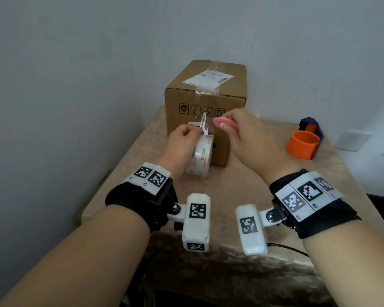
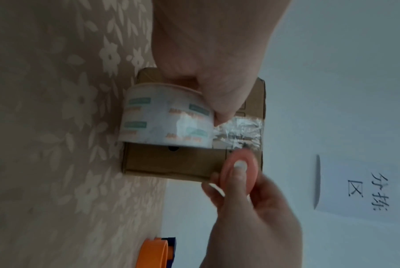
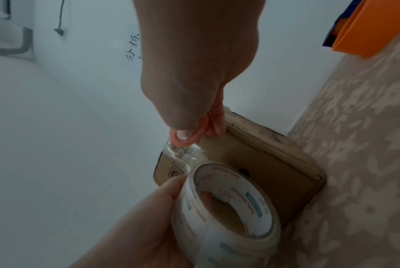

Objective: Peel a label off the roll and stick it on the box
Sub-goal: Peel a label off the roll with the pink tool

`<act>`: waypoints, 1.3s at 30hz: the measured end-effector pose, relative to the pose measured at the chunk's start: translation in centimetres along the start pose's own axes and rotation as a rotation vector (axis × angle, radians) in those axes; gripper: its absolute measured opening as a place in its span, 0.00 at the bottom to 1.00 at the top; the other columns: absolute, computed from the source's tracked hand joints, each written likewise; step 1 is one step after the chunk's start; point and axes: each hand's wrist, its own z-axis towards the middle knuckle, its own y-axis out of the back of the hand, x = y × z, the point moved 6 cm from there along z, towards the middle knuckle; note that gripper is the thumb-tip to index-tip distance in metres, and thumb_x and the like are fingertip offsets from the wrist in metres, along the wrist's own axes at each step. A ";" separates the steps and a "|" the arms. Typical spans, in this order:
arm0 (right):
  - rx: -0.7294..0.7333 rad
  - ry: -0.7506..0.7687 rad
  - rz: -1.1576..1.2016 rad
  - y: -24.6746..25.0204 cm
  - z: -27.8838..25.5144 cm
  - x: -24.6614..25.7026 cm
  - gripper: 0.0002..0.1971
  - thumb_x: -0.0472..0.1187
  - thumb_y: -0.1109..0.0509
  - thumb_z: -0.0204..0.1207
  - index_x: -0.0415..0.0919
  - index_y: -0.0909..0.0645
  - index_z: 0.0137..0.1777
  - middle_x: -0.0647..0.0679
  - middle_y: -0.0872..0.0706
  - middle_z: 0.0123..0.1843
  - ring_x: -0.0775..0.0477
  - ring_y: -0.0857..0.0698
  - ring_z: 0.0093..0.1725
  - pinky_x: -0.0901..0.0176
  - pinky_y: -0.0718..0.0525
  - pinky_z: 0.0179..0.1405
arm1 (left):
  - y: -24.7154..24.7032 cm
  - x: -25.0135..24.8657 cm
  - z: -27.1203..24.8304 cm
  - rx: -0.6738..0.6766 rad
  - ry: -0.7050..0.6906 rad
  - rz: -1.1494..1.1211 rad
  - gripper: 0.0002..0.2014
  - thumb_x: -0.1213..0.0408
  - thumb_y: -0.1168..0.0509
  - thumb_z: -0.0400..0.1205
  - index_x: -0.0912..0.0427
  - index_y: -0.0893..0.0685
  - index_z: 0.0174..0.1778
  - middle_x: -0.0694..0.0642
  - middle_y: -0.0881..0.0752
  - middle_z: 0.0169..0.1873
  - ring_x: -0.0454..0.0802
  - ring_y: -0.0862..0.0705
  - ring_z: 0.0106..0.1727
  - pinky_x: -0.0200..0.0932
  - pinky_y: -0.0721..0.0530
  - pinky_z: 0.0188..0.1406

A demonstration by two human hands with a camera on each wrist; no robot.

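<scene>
- Count: one roll, one box, one pink tool, one orange ring with a dark blue-purple holder behind it, two hands.
- Roll: clear tape printed with green and orange marks on a pale core; held above the bench, just in front of the box's near face.
- Roll axis: lies left to right, open side facing right; a crinkled clear strip runs up from its top.
- Left hand: grip closed round the roll, fingers through the core, thumb on the strip's base.
- Right hand: grip closed on the pink tool, thumb on its white button, tip beside the strip's free end.
- Box: brown cardboard, taped seam, white printed label on top; stands at the bench's far side by the wall.
- Orange ring: far right on the bench, well apart from the box.
</scene>
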 end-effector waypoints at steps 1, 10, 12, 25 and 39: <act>0.009 0.034 -0.029 -0.1 0.2 0.6 0.10 0.44 0.39 0.83 0.42 0.22 0.59 0.52 0.21 0.52 0.53 0.23 0.49 0.69 0.27 0.42 | -0.1 0.0 0.0 0.002 -0.001 0.003 0.06 0.61 0.39 0.83 0.56 0.21 0.42 0.51 0.18 0.32 0.45 0.21 0.29 0.33 0.22 0.23; 0.188 0.211 -0.333 -1.5 2.7 2.8 0.10 0.39 0.37 0.80 0.39 0.22 0.59 0.44 0.18 0.55 0.42 0.16 0.51 0.52 0.17 0.48 | 0.1 0.0 -0.3 -0.027 -0.008 -0.002 0.11 0.61 0.38 0.82 0.65 0.15 0.49 0.62 0.14 0.41 0.56 0.17 0.39 0.47 0.20 0.36; 0.220 0.239 -0.364 -1.8 2.7 3.2 0.10 0.39 0.38 0.81 0.39 0.21 0.59 0.44 0.18 0.54 0.43 0.16 0.50 0.52 0.16 0.48 | 0.2 0.0 -0.4 -0.048 -0.016 -0.004 0.10 0.61 0.38 0.82 0.63 0.15 0.51 0.63 0.11 0.44 0.60 0.13 0.44 0.49 0.16 0.40; 0.247 0.269 -0.439 -2.3 2.3 4.0 0.10 0.39 0.40 0.83 0.35 0.23 0.58 0.39 0.20 0.54 0.38 0.17 0.49 0.46 0.17 0.47 | 0.5 0.1 0.0 -0.090 0.003 -0.106 0.04 0.65 0.39 0.80 0.58 0.21 0.40 0.63 0.15 0.42 0.60 0.16 0.42 0.50 0.18 0.38; 0.252 0.269 -0.500 -2.8 2.2 4.1 0.06 0.33 0.39 0.81 0.36 0.24 0.55 0.39 0.20 0.53 0.39 0.18 0.47 0.48 0.18 0.42 | 0.5 0.2 0.5 -0.102 -0.080 -0.065 0.11 0.68 0.39 0.79 0.58 0.25 0.30 0.52 0.23 0.27 0.46 0.24 0.28 0.35 0.28 0.23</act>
